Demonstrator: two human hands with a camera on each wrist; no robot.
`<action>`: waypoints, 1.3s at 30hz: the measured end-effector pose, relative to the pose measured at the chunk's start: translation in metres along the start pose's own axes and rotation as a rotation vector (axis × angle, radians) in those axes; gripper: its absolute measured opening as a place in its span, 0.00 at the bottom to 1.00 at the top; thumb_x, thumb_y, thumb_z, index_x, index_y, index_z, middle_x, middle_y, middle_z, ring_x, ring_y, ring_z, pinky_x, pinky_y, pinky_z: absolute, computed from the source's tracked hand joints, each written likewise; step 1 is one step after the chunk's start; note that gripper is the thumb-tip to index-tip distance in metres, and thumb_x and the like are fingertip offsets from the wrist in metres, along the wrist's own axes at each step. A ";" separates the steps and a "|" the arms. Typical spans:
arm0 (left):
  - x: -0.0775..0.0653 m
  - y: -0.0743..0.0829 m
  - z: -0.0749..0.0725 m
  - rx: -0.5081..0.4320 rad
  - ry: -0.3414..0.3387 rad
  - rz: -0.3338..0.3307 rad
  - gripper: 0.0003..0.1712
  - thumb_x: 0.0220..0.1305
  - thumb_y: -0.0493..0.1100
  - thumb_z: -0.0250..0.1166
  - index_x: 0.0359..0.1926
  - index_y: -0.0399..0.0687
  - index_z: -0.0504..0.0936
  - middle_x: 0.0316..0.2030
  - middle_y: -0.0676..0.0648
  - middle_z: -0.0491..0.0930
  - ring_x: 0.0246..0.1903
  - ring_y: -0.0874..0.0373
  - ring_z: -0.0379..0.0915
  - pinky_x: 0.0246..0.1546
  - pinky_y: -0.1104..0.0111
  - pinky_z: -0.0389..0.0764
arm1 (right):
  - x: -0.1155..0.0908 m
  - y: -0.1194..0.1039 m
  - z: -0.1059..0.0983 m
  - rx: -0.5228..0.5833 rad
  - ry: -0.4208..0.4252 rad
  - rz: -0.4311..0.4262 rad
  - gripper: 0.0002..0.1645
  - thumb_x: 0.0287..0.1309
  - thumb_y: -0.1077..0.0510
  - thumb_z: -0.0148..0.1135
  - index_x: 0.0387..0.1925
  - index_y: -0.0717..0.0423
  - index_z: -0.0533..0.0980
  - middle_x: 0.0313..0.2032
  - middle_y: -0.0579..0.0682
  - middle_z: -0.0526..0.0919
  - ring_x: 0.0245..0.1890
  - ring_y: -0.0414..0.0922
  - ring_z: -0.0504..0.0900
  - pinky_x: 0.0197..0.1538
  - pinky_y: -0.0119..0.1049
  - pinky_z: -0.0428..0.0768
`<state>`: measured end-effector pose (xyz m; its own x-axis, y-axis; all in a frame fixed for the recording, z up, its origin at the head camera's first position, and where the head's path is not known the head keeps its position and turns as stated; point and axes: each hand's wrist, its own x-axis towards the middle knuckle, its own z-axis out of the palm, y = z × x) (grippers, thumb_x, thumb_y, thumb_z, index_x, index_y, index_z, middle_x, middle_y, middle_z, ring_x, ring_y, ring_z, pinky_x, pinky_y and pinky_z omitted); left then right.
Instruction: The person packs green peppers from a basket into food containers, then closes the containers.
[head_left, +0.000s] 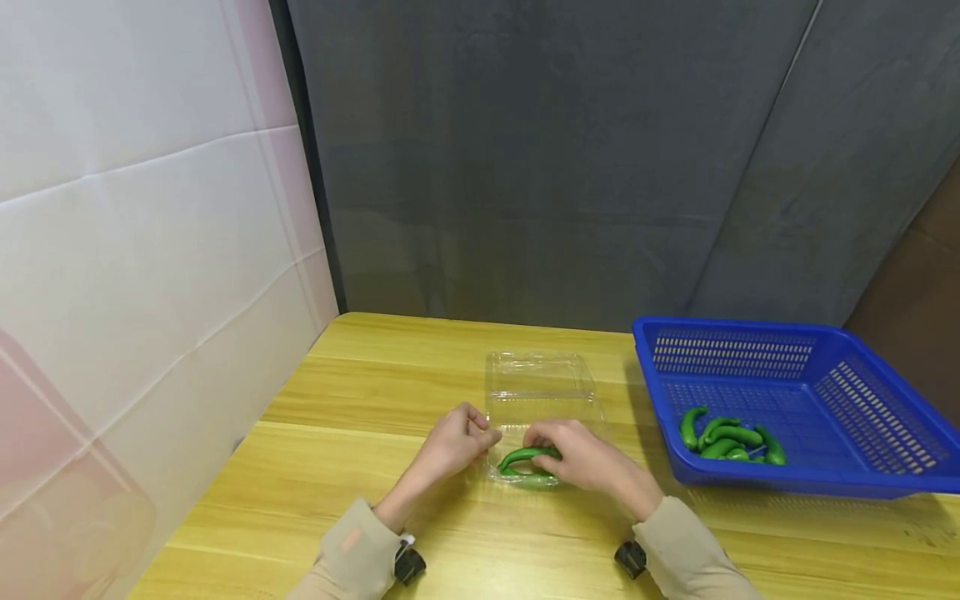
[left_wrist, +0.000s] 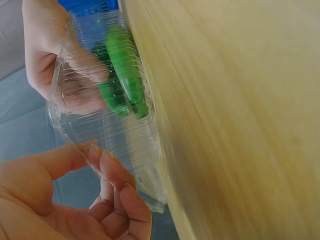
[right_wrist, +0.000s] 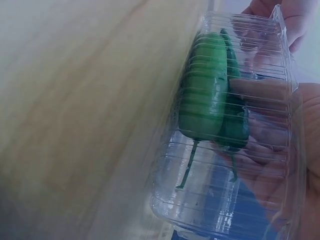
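Note:
A clear plastic clamshell box (head_left: 542,382) lies on the table with its lid folded back to the far side. Two green peppers (right_wrist: 204,85) are in its near half, side by side, their thin stems visible through the ribbed wall in the right wrist view. My right hand (head_left: 581,454) reaches into the box and grips the farther, curved pepper (head_left: 522,455). At the box's left rim, the thumb and forefinger of my left hand (head_left: 456,442) pinch the plastic edge, closest seen in the left wrist view.
To the right stands a blue plastic basket (head_left: 806,479) with slotted walls. Several more green peppers (head_left: 735,435) lie in its near left corner. A white curtain (head_left: 150,275) borders the wooden table (head_left: 360,375) on the left, a dark grey one (head_left: 510,167) behind.

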<state>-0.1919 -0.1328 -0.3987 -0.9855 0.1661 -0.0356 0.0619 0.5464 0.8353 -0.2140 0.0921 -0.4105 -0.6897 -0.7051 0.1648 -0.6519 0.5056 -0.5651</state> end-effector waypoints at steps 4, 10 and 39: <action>0.000 0.000 0.000 -0.002 -0.003 -0.002 0.15 0.68 0.42 0.67 0.44 0.34 0.73 0.24 0.46 0.77 0.23 0.52 0.74 0.25 0.66 0.73 | 0.001 0.000 -0.001 0.011 -0.018 0.003 0.09 0.61 0.69 0.67 0.42 0.59 0.80 0.38 0.49 0.86 0.40 0.43 0.85 0.45 0.33 0.83; 0.000 0.000 0.000 0.001 -0.002 -0.009 0.15 0.68 0.42 0.67 0.44 0.35 0.74 0.24 0.46 0.77 0.23 0.53 0.74 0.25 0.67 0.73 | 0.002 0.000 -0.002 0.024 -0.034 0.013 0.08 0.62 0.69 0.66 0.42 0.59 0.80 0.37 0.50 0.86 0.39 0.43 0.85 0.44 0.33 0.83; -0.001 0.000 0.000 0.006 -0.006 -0.015 0.15 0.68 0.42 0.67 0.44 0.36 0.73 0.24 0.45 0.77 0.21 0.58 0.70 0.25 0.67 0.72 | 0.004 0.004 -0.003 -0.039 -0.060 0.018 0.06 0.63 0.65 0.68 0.41 0.58 0.85 0.37 0.48 0.86 0.38 0.41 0.83 0.39 0.33 0.81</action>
<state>-0.1913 -0.1328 -0.3988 -0.9853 0.1632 -0.0512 0.0485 0.5534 0.8315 -0.2207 0.0928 -0.4098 -0.6822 -0.7236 0.1049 -0.6519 0.5369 -0.5356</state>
